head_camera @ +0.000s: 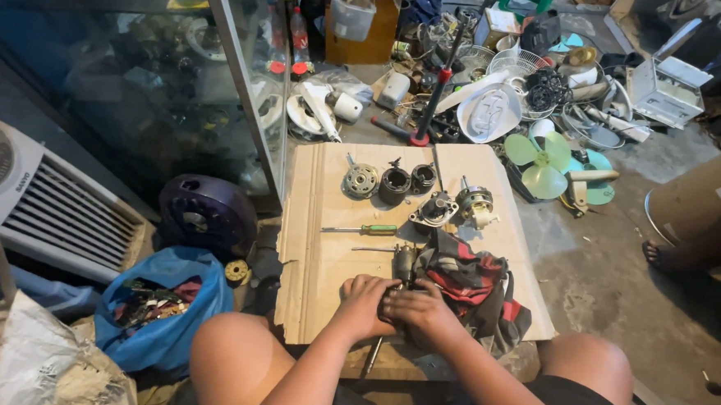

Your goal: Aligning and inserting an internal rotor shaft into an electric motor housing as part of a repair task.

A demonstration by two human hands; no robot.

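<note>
Both hands meet at the near edge of a cardboard sheet (318,225): the left hand (363,303) and right hand (421,310) are clamped together round a small dark part (388,304), mostly hidden by the fingers. A red and black rag (471,282) lies just right of them. Beyond lie a green-handled screwdriver (367,229) and a row of motor parts (410,189). At the near left sits a blue bag (165,315), with a white grilled fan housing (48,203) behind it. Farther off, a green fan blade (543,164) lies on the floor.

dim, soft daylight | weak shadows | edges bowed | sharp centre
</note>
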